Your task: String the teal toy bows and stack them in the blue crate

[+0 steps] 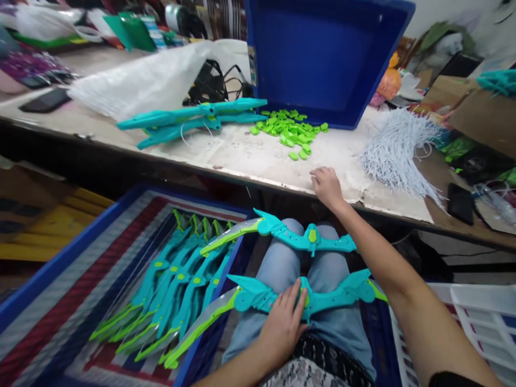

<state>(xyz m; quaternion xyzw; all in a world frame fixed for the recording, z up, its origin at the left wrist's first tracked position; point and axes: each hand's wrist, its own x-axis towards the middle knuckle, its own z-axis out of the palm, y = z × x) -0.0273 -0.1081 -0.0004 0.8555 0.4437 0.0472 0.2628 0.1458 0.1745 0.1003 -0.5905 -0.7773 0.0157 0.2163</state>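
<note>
Two turquoise toy bows lie across my lap, one behind the other. My left hand (282,322) is on the middle of the nearer toy bow (330,302), its fingers over the grip beside a lime-green inset. The farther toy bow (288,234) rests over my knees with a green piece at its centre; my right forearm hides its right end. My right hand (327,187) is over the table's front edge, fingers loosely bent and a little apart, with nothing visible in them. Just beyond it lies a pile of small lime-green plastic pieces (288,129).
A blue crate (237,269) at left holds several toy bows (177,279). On the table (242,156) are more turquoise bow parts (193,121), an upended blue bin (322,59) and a bundle of white strings (399,150). A white plastic basket (479,312) stands at right.
</note>
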